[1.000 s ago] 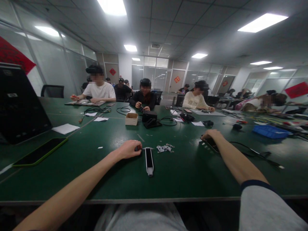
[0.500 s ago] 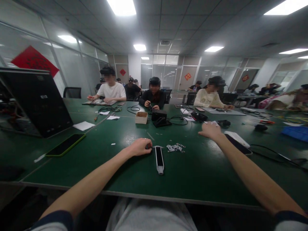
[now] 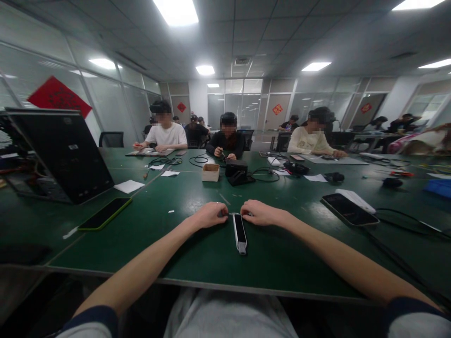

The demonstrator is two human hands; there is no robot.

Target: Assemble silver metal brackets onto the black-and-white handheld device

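Note:
A slim white device with a long black face (image 3: 240,230) lies on the green table, its narrower grey end towards me. At its far left corner is my left hand (image 3: 211,214), with fingers curled together by a thin pale piece at the device's end. Opposite it, at the far right corner, my right hand (image 3: 263,213) rests low with fingers bent inward and thumb close to them. Whatever either hand pinches is too small to make out. The small metal plates and rings seen earlier are hidden behind my right hand.
A green-edged phone (image 3: 105,214) lies left, near a black HP computer case (image 3: 75,155). At right are another phone (image 3: 348,210) and cables. A small cardboard box (image 3: 210,172) and black stand (image 3: 237,172) stand ahead. Several people work across the table.
My right hand has come from the far right, beside the phone, to the device's far end and now covers the metal parts. My left hand stays at the device; the view shifted slightly.

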